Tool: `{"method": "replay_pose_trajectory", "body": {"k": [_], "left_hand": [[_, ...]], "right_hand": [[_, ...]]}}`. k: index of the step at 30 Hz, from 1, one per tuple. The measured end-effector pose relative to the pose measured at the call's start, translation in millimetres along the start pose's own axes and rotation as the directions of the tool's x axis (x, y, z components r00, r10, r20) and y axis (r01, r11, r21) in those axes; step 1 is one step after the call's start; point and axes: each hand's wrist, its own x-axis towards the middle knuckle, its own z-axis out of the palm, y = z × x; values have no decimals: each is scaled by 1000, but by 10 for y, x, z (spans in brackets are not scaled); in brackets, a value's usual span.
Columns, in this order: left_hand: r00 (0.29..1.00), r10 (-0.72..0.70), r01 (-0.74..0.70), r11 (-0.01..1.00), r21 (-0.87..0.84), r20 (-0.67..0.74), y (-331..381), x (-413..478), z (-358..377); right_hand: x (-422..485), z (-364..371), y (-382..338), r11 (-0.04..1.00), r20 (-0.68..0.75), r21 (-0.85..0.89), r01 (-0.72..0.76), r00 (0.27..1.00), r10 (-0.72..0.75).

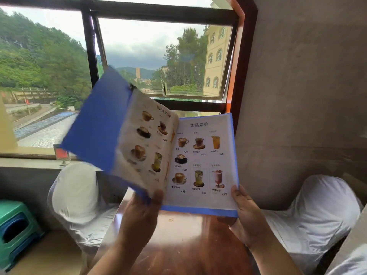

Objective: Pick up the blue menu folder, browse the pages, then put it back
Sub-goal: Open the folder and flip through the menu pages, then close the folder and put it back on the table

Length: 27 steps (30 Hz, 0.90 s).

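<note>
From the head view, we hold one blue menu folder [123, 124] open in the air above the desk [178, 245]. Our left hand [139, 215] and right hand [246, 215] each keep a pinching grip on its bottom edge. The left leaf is blurred; we judge that it could flop shut or slip. We count two hands, two white-covered chairs [79, 195].

Blue menu folder [111, 124] — open, airborne
</note>
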Motion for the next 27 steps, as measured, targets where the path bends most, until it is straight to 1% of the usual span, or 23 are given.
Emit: {"method": "replay_pose_trajectory", "body": {"k": [1,2,3,4,5,6,7,8,9,11,12,14,16,22,24,25,27], "left_hand": [[995,48,-55,995,85,88,11,-1,-2],[978,105,-130,982,135,179,32,4,-16],[958,150,-191,969,154,245,56,17,-33],[945,186,-229,964,137,268,75,36,-41],[954,179,-203,976,78,240,92,55,-36],[981,93,-87,995,-43,172,116,80,-11],[992,-39,58,986,-154,122,129,119,17],[985,-140,161,959,-231,105,133,162,35],[980,-181,196,950,-241,84,124,200,52],[980,-195,197,950,-243,33,80,224,52],[981,-194,189,950,-248,6,75,220,47],[985,-173,164,965,-206,-26,60,201,50],[987,-157,150,974,-168,-33,54,186,66],[989,-142,133,976,-171,-40,113,185,113],[987,-162,158,967,-202,-2,82,162,123],[981,-188,192,955,-226,39,33,137,132],[943,-281,324,901,-289,179,-159,55,174]], "right_hand": [[-6,18,13,1000,6,-3,-5,1000,5],[-8,24,26,1000,15,-2,2,1000,-2],[-23,18,32,1000,28,-4,19,999,-19],[-33,-1,41,999,43,-12,36,998,-36],[-35,-22,46,999,54,-16,37,998,-36],[-38,-21,40,999,68,-13,32,997,-31],[-36,1,28,999,83,-15,30,996,-29],[-33,34,9,1000,94,-20,20,995,-18],[-24,70,-13,1000,100,-27,-6,995,9],[-19,106,-74,997,118,-54,-57,991,63],[-12,117,-106,996,132,-77,-52,989,62],[-17,96,-142,989,157,-145,-5,987,28],[-27,99,-155,981,129,-188,47,991,-23],[-79,161,-191,978,94,-193,77,994,-60],[-91,128,-171,975,70,-207,79,995,-66],[-101,94,-142,971,54,-226,73,997,-62],[-151,-20,-16,959,-8,-281,40,999,-44]]}}
